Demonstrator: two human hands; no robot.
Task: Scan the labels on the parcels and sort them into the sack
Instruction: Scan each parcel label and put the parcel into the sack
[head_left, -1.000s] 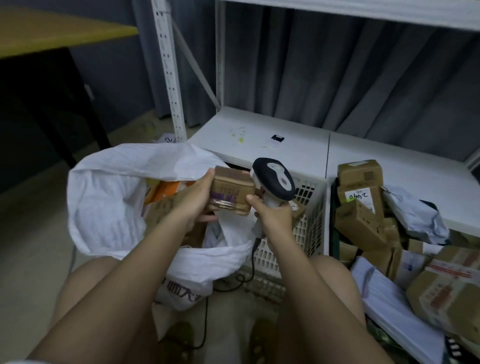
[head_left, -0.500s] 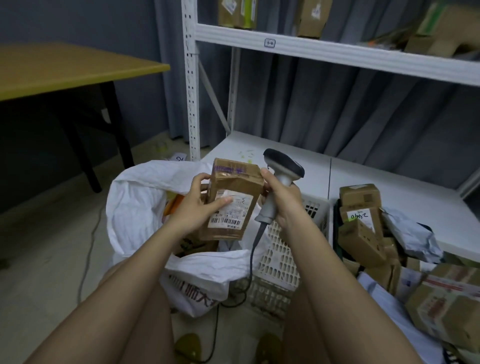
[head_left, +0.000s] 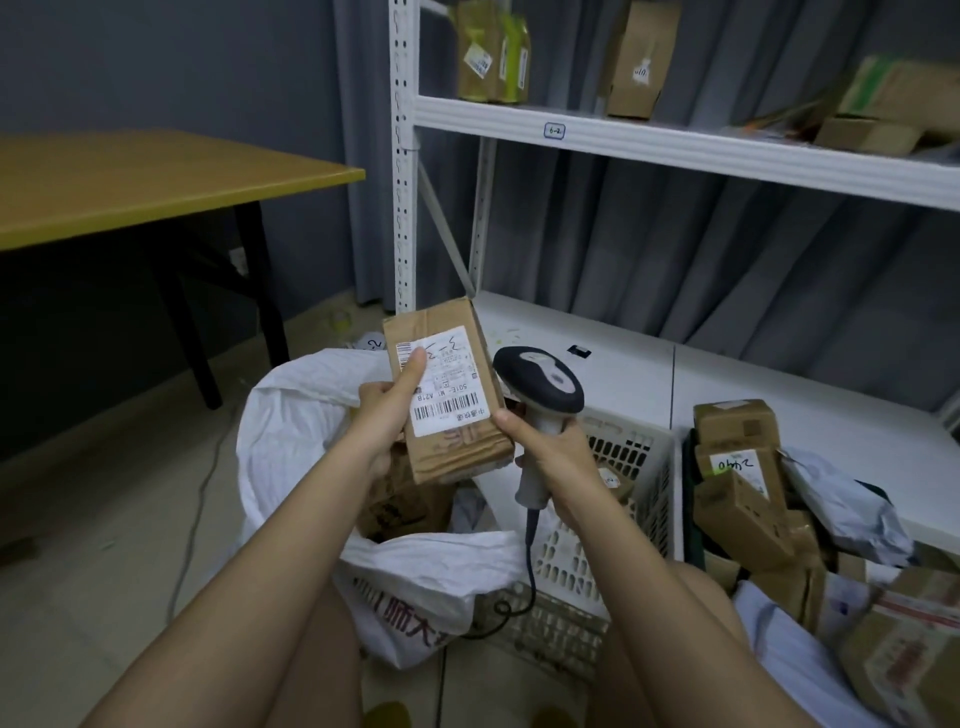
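- A white woven sack is seen open on the floor, with boxes inside.
- A cardboard parcel is held above the sack's mouth, label up, gripped by the left hand, thumb pressed on the label.
- A corded barcode scanner is clasped at its handle by the right hand, just beside the parcel.
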